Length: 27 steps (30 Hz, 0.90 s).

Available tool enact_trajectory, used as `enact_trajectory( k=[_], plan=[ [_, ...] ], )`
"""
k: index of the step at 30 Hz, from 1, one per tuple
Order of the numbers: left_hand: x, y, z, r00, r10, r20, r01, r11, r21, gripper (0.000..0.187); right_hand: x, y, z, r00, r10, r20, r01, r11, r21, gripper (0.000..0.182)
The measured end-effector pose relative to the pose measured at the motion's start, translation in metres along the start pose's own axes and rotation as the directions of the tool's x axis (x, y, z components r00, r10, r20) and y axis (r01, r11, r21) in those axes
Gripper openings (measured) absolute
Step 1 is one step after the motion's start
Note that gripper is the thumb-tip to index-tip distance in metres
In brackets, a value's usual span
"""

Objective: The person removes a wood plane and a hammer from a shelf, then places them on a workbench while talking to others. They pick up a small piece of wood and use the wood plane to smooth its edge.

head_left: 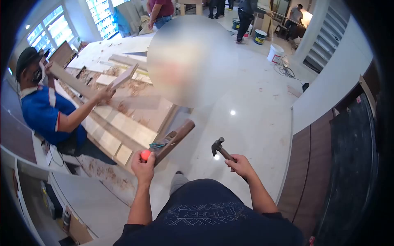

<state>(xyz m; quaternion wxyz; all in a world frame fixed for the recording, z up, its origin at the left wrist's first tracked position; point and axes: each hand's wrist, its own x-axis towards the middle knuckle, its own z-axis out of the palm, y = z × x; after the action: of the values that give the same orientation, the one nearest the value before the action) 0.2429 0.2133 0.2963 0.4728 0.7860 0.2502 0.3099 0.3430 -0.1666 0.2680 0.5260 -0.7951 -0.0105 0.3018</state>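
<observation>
My right hand [241,167] is closed around the handle of a claw hammer [218,146], its head raised up and to the left over the floor. In my left hand [143,167], a small round red object [145,155] is gripped between thumb and fingers. Right beside that hand is a long wooden hand plane [175,140], pointing away to the upper right, its near end at my thumb. Something teal [157,145] shows near the plane's blade. The workbench [137,125] with pale boards lies beyond my left hand.
At the left, a person in a blue shirt [49,108] holds a long board [70,78] and a shorter piece [125,76]. Wood shavings [127,110] litter the bench. Buckets [276,53], cables [284,69] and other people are farther back. A blurred patch covers the upper middle.
</observation>
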Motion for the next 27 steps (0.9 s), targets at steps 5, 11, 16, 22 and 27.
enact_trajectory(
  k=[5, 11, 16, 22, 27],
  plan=[
    [0.036, 0.041, 0.118, 0.971, -0.001, 0.237, 0.022, 0.996, -0.085, 0.027, 0.077, 0.091, -0.038, 0.963, 0.085, -0.255, -0.075, 0.996, 0.048, 0.027],
    [0.097, 0.042, 0.26, 0.932, 0.045, 0.36, -0.028, 0.998, -0.051, 0.03, 0.083, 0.212, -0.098, 0.78, 0.433, -0.451, -0.541, 0.83, -0.139, 0.033],
    [0.183, 0.053, 0.348, 0.943, -0.025, 0.333, 0.021, 1.0, 0.016, 0.032, 0.012, 0.36, -0.138, 0.427, 0.801, -0.42, -0.69, 0.589, 0.42, 0.023],
    [0.315, 0.035, 0.439, 0.996, 0.09, 0.019, -0.09, 0.996, -0.024, 0.038, 0.058, 0.351, -0.185, 0.35, 0.845, -0.404, -0.716, 0.52, 0.466, 0.019],
    [0.397, 0.019, 0.509, 0.989, -0.024, -0.149, 0.038, 0.995, 0.092, 0.043, 0.181, 0.35, -0.24, 0.594, 0.689, -0.415, -0.761, 0.649, -0.011, 0.017]
  ],
)
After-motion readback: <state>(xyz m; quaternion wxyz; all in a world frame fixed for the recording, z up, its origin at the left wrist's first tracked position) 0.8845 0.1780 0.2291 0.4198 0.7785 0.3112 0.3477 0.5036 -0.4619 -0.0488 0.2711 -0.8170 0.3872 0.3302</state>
